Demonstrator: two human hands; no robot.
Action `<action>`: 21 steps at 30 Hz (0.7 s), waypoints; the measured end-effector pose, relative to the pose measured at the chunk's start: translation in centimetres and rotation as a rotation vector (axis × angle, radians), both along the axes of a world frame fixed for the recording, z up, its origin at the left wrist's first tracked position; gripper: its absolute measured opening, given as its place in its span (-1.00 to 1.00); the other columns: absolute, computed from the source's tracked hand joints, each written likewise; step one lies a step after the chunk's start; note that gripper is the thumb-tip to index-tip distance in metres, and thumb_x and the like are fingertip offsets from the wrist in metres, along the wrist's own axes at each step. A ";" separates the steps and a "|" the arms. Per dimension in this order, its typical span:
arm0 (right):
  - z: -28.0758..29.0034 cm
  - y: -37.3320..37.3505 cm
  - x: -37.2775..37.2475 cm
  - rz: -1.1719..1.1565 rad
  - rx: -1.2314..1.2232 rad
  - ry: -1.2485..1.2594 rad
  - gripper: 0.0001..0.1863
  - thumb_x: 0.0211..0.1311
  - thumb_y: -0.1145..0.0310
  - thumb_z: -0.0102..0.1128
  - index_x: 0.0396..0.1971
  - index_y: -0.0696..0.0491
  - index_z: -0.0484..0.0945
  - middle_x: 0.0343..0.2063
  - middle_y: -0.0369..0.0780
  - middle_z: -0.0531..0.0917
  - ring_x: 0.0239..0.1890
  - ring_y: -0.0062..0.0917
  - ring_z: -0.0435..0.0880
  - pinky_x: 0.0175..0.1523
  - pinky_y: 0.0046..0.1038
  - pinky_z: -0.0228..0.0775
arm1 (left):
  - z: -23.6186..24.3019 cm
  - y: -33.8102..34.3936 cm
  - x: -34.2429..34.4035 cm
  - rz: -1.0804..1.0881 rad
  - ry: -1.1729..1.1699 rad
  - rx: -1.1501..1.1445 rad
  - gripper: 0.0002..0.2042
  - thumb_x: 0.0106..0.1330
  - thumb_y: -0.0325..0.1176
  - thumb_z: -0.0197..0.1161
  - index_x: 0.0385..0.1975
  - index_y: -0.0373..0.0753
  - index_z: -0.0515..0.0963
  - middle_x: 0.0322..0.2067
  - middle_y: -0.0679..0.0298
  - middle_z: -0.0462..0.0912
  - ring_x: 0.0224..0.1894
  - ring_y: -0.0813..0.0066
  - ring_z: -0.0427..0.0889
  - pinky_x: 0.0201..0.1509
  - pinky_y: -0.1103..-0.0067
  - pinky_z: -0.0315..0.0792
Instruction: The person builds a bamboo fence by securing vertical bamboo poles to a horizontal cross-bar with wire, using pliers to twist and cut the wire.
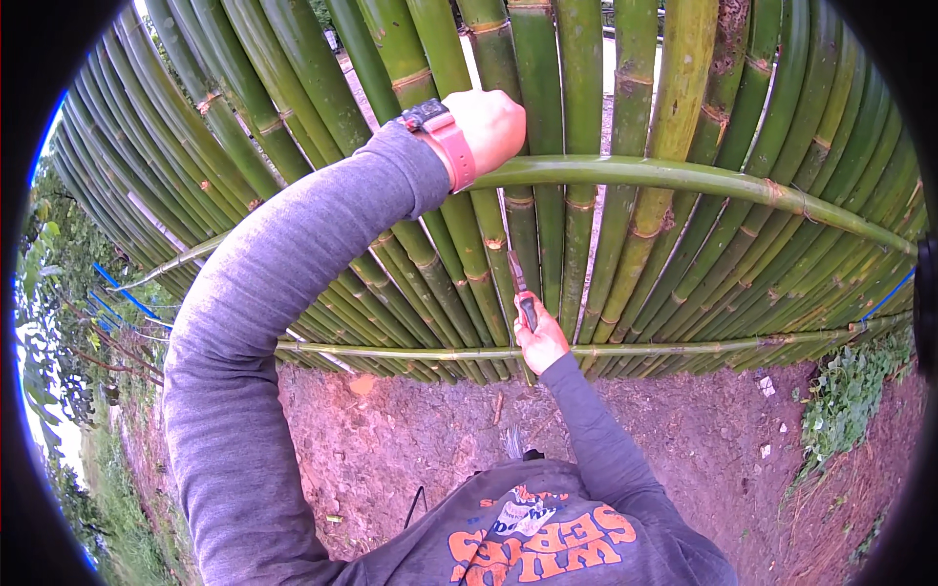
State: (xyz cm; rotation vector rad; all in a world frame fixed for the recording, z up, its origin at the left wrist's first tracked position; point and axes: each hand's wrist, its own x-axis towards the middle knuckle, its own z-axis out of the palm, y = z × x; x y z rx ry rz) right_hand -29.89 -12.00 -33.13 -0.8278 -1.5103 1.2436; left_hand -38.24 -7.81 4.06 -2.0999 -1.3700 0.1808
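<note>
A fence of upright green bamboo poles (583, 107) stands before me, with a thicker bamboo rail (635, 172) running across it. My left hand (489, 127) is closed in a fist at the poles, just above the rail's left part. Its curled fingers face away, so whatever they grip is hidden. Lower down, my right hand (540, 340) is wrapped round a pair of pliers (529, 311) with a dark handle. Their rusty, narrow metal end points up along the poles, below the rail.
A thinner bamboo rail (674, 350) crosses the poles near their foot. Bare reddish soil (391, 439) lies below. Leafy plants (850, 405) grow at the right, and bushes (49, 322) stand at the left. Blue cord (127, 290) shows near the fence's left end.
</note>
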 end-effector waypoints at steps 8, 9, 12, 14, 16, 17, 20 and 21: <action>8.2 -4.0 2.3 0.329 -0.362 0.288 -0.38 0.16 0.61 -0.03 0.30 0.03 0.27 -0.38 -0.29 0.51 -0.57 -0.68 0.39 -0.51 -0.59 0.30 | -2.2 0.6 -6.7 0.094 -0.599 -0.523 -0.77 0.34 -0.39 0.13 -0.55 -0.34 0.55 -0.65 0.23 0.50 -0.73 0.40 0.43 -0.62 0.47 0.35; 9.3 -4.0 3.3 0.317 -0.357 0.289 -0.38 0.16 0.61 -0.03 0.30 0.03 0.27 -0.38 -0.29 0.51 -0.57 -0.68 0.39 -0.51 -0.59 0.30 | -3.2 -1.5 -4.9 0.386 -1.341 -0.672 -0.78 0.38 -0.41 0.12 -0.54 -0.31 0.52 -0.66 0.31 0.46 -0.77 0.52 0.34 -0.70 0.55 0.23; 11.8 -4.5 3.8 0.418 -0.403 0.345 -0.32 0.09 0.66 -0.09 0.30 -0.01 0.23 -0.36 -0.27 0.48 -0.58 -0.63 0.45 -0.60 -0.53 0.35 | -6.6 -2.9 -6.7 0.207 -1.777 -0.623 -0.88 0.42 -0.44 0.12 -0.39 -0.25 0.48 -0.63 0.41 0.41 -0.76 0.69 0.20 -0.71 0.68 0.07; 13.1 -4.1 4.4 0.479 -0.437 0.368 -0.32 0.10 0.66 -0.10 0.30 -0.03 0.23 -0.36 -0.26 0.48 -0.58 -0.62 0.45 -0.60 -0.53 0.35 | -8.6 -3.1 -7.0 0.084 -1.932 -0.648 -0.89 0.44 -0.42 0.13 -0.37 -0.24 0.49 -0.61 0.43 0.43 -0.73 0.71 0.23 -0.69 0.69 0.10; 15.1 -3.7 5.5 0.532 -0.470 0.387 -0.33 0.11 0.66 -0.11 0.29 -0.07 0.26 -0.35 -0.24 0.50 -0.57 -0.58 0.47 -0.58 -0.51 0.38 | -10.1 -3.3 -6.4 0.008 -2.061 -0.627 -0.88 0.45 -0.39 0.13 -0.36 -0.22 0.49 -0.60 0.45 0.43 -0.72 0.73 0.24 -0.68 0.71 0.12; 16.2 -3.0 5.9 0.544 -0.454 0.389 -0.34 0.10 0.66 -0.08 0.28 -0.05 0.27 -0.35 -0.22 0.50 -0.56 -0.56 0.48 -0.55 -0.49 0.40 | -10.6 -3.3 -6.6 -0.034 -2.067 -0.626 -0.88 0.45 -0.37 0.14 -0.36 -0.22 0.49 -0.61 0.45 0.43 -0.71 0.73 0.25 -0.67 0.72 0.13; 19.8 -2.4 7.8 0.605 -0.433 0.329 -0.37 0.10 0.61 -0.05 0.25 -0.02 0.27 -0.33 -0.20 0.51 -0.52 -0.54 0.50 -0.53 -0.46 0.42 | -12.0 -3.4 -6.5 -0.117 -2.113 -0.618 -0.87 0.45 -0.36 0.14 -0.36 -0.21 0.50 -0.62 0.44 0.43 -0.71 0.73 0.26 -0.66 0.73 0.13; 19.6 -2.0 8.3 0.649 -0.441 0.351 -0.40 0.12 0.61 -0.08 0.24 -0.01 0.28 -0.32 -0.18 0.52 -0.51 -0.51 0.52 -0.52 -0.46 0.43 | -12.4 -3.3 -6.4 -0.139 -2.127 -0.601 -0.87 0.46 -0.36 0.14 -0.35 -0.22 0.51 -0.62 0.44 0.43 -0.70 0.74 0.26 -0.65 0.73 0.14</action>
